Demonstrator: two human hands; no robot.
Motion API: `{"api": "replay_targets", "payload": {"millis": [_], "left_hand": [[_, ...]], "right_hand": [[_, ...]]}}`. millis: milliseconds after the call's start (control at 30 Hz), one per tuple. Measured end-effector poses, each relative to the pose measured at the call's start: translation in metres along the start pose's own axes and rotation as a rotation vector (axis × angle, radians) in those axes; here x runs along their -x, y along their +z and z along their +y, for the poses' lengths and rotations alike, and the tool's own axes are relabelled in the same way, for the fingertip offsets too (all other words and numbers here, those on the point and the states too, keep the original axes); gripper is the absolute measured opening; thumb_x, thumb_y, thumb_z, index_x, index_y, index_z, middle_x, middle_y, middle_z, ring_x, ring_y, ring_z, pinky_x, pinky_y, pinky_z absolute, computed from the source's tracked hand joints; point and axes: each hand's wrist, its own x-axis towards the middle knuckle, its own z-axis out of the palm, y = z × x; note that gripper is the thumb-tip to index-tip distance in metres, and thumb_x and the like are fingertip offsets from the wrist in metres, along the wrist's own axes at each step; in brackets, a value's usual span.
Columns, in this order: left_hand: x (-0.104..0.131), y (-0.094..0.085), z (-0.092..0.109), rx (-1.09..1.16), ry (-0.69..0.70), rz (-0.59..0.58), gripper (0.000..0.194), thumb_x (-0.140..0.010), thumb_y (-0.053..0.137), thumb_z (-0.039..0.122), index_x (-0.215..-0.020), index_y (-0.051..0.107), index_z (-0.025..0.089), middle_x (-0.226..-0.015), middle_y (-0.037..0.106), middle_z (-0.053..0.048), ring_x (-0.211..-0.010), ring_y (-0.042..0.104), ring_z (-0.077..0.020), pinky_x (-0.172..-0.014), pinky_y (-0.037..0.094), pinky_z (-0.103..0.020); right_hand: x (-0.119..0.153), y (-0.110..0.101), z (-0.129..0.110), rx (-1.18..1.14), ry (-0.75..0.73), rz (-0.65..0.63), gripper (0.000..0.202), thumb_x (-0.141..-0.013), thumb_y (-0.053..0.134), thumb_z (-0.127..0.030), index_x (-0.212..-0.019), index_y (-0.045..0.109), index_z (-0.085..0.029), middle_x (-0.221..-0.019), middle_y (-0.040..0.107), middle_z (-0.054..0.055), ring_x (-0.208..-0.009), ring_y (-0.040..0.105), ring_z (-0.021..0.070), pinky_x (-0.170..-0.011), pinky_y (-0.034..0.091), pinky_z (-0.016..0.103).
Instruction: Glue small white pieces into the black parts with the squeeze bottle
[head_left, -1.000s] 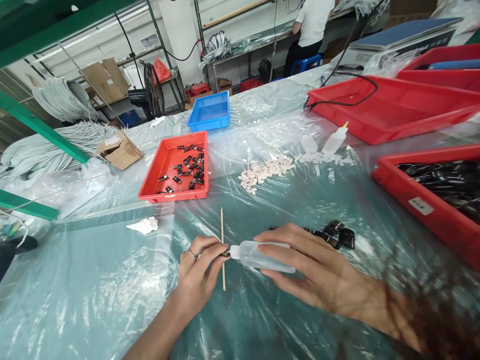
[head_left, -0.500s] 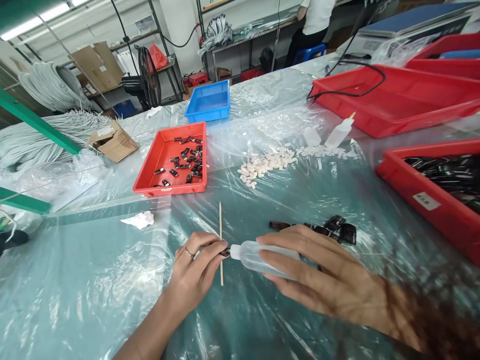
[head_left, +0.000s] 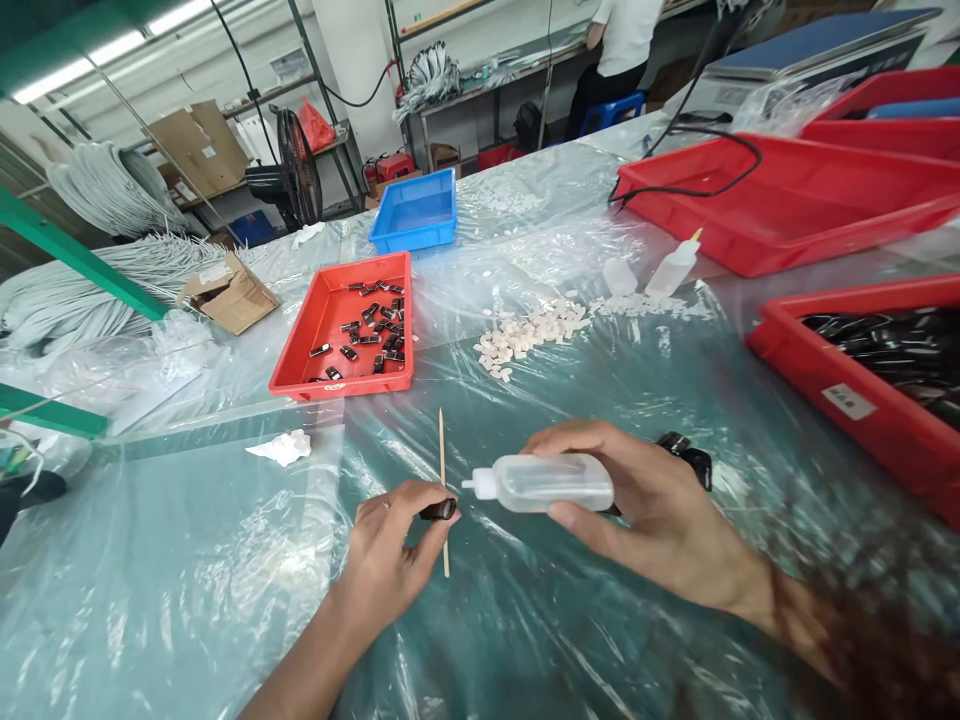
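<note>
Between the thumb and fingers of my left hand (head_left: 394, 545) is a small black shiny part (head_left: 439, 509), its open end facing right. My right hand (head_left: 645, 510) grips a clear plastic squeeze bottle (head_left: 555, 482) lying sideways, its thin white nozzle pointing left. The nozzle tip is apart from the black part, slightly above and to the right of it. A thin wooden stick (head_left: 442, 445) lies on the table, partly behind my left fingertips. Other black parts (head_left: 694, 462) lie beyond my right hand, which partly hides them.
A red tray (head_left: 341, 385) with several black parts stands ahead left, a blue tray (head_left: 412, 235) behind it. Small white pieces (head_left: 525, 335) lie in a pile. Another squeeze bottle (head_left: 673, 268) and large red trays (head_left: 847, 400) are on the right. Crumpled tissue (head_left: 285, 447) lies left.
The bottle's nozzle has come away from the black part, and my right hand has moved the bottle up and slightly right. My left hand has turned the part so its open end shows.
</note>
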Motion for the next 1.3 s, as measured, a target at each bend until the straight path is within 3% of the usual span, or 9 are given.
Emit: {"api": "replay_targets", "payload": {"millis": [100, 167, 300, 400, 500, 633, 800, 1067, 1300], "left_hand": [[0.002, -0.001, 0.000, 0.066, -0.097, -0.075, 0.013, -0.108, 0.059, 0.025, -0.120, 0.063, 0.030, -0.081, 0.069, 0.004, -0.054, 0.060, -0.0142, -0.052, 0.052, -0.028], [0.002, -0.002, 0.001, 0.123, -0.153, -0.133, 0.017, -0.112, 0.050, 0.030, -0.122, 0.064, 0.030, -0.081, 0.062, 0.004, -0.053, 0.054, -0.0142, -0.051, 0.049, -0.029], [-0.001, -0.002, 0.001, 0.231, -0.201, -0.131, 0.036, -0.116, 0.038, 0.031, -0.133, 0.070, 0.031, -0.086, 0.062, 0.000, -0.068, 0.063, -0.0182, -0.064, 0.056, -0.033], [-0.005, 0.000, 0.000, 0.239, -0.192, -0.090, 0.029, -0.112, 0.053, 0.029, -0.134, 0.071, 0.032, -0.100, 0.074, -0.004, -0.090, 0.074, -0.0220, -0.078, 0.062, -0.035], [-0.006, 0.002, -0.002, 0.205, -0.205, -0.021, 0.015, -0.105, 0.069, 0.025, -0.119, 0.073, 0.031, -0.101, 0.079, -0.003, -0.095, 0.076, -0.0215, -0.083, 0.063, -0.034], [-0.005, 0.003, -0.002, 0.175, -0.197, 0.036, 0.009, -0.101, 0.075, 0.020, -0.106, 0.073, 0.028, -0.094, 0.078, -0.001, -0.088, 0.076, -0.0192, -0.077, 0.062, -0.031], [-0.004, 0.004, 0.001, 0.173, -0.158, 0.052, 0.011, -0.100, 0.077, 0.020, -0.107, 0.074, 0.028, -0.094, 0.077, -0.001, -0.088, 0.076, -0.0196, -0.077, 0.063, -0.032], [-0.007, 0.002, 0.002, 0.130, -0.036, 0.056, 0.011, -0.103, 0.074, 0.019, -0.112, 0.073, 0.025, -0.095, 0.077, -0.003, -0.088, 0.074, -0.0188, -0.077, 0.063, -0.033], [-0.009, 0.002, 0.004, 0.124, 0.012, 0.056, 0.013, -0.101, 0.076, 0.016, -0.113, 0.073, 0.022, -0.094, 0.077, -0.004, -0.089, 0.074, -0.0188, -0.077, 0.062, -0.032]], "right_hand": [[-0.006, 0.000, 0.007, -0.121, 0.117, 0.028, 0.020, -0.097, 0.080, -0.040, -0.112, 0.072, -0.029, -0.102, 0.079, 0.004, -0.081, 0.076, 0.0183, -0.063, 0.061, 0.025], [-0.006, 0.001, 0.010, -0.166, 0.150, 0.034, 0.023, -0.096, 0.081, -0.043, -0.110, 0.073, -0.027, -0.100, 0.079, 0.004, -0.080, 0.074, 0.0173, -0.064, 0.060, 0.024], [-0.005, 0.003, 0.009, -0.170, 0.150, 0.035, 0.023, -0.095, 0.082, -0.043, -0.110, 0.074, -0.026, -0.102, 0.079, 0.006, -0.084, 0.075, 0.0187, -0.068, 0.061, 0.026], [-0.005, 0.003, 0.008, -0.132, 0.132, 0.051, 0.023, -0.094, 0.082, -0.041, -0.110, 0.074, -0.026, -0.104, 0.080, 0.007, -0.087, 0.077, 0.0208, -0.068, 0.063, 0.028], [-0.004, 0.003, 0.007, -0.082, 0.083, 0.047, 0.022, -0.094, 0.081, -0.039, -0.111, 0.073, -0.026, -0.105, 0.080, 0.007, -0.089, 0.078, 0.0214, -0.070, 0.063, 0.028], [-0.001, 0.007, 0.008, 0.010, -0.027, 0.000, 0.025, -0.095, 0.078, -0.029, -0.118, 0.068, -0.031, -0.110, 0.080, 0.004, -0.096, 0.080, 0.0209, -0.077, 0.064, 0.028], [0.003, 0.013, 0.009, 0.113, -0.141, -0.063, 0.034, -0.096, 0.075, -0.023, -0.126, 0.062, -0.034, -0.115, 0.078, 0.005, -0.100, 0.080, 0.0225, -0.081, 0.066, 0.031], [0.010, 0.011, -0.002, 0.395, -0.349, -0.052, 0.035, -0.102, 0.067, -0.019, -0.134, 0.057, -0.030, -0.115, 0.080, 0.011, -0.098, 0.081, 0.0234, -0.085, 0.071, 0.038], [0.014, 0.010, -0.004, 0.456, -0.413, -0.064, 0.029, -0.104, 0.067, -0.017, -0.132, 0.063, -0.023, -0.114, 0.079, 0.014, -0.102, 0.080, 0.0248, -0.088, 0.070, 0.041]]}}
